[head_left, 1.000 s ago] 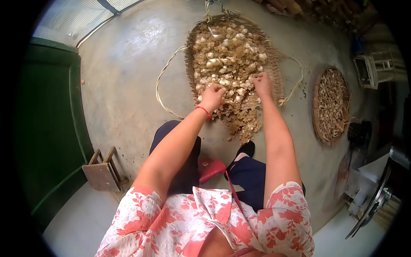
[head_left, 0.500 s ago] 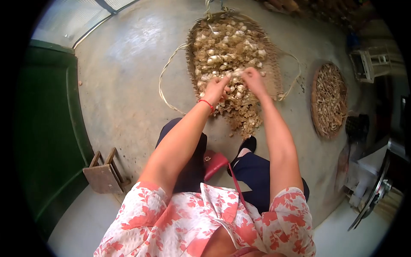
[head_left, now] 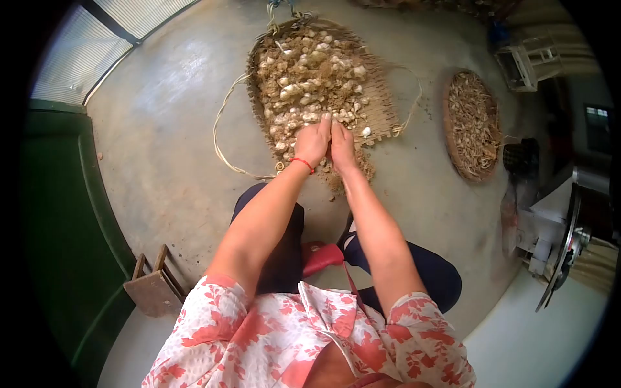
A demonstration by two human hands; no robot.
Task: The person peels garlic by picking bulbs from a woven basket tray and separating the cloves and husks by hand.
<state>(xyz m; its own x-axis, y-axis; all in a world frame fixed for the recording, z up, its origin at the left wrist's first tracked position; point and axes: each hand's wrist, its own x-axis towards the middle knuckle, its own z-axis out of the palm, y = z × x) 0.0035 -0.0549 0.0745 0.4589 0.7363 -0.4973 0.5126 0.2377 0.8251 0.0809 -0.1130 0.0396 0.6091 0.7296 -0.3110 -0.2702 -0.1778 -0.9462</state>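
Note:
A woven basket [head_left: 381, 97] on the floor holds garlic bulbs [head_left: 291, 90] and dry brown husks. Over its near part, my left hand [head_left: 313, 142], with a red string on the wrist, and my right hand [head_left: 341, 147] are brought together side by side. Their fingers are pressed together and point away from me. Whatever lies between or under the palms is hidden. One white bulb [head_left: 366, 131] lies to the right of my right hand, near the basket's edge. Loose husks [head_left: 362, 165] spill out at the near end.
A round tray [head_left: 446, 123] of dried pieces stands on the floor at the right. A small wooden stool [head_left: 154, 293] is at the lower left, near a green door [head_left: 58, 226]. A red bag [head_left: 321, 258] hangs between my knees. A white frame [head_left: 517, 68] stands at the upper right.
My hands were apart over the garlic, then moved together and nearer to me, and now touch. The view has shifted, so the basket and tray appear further left.

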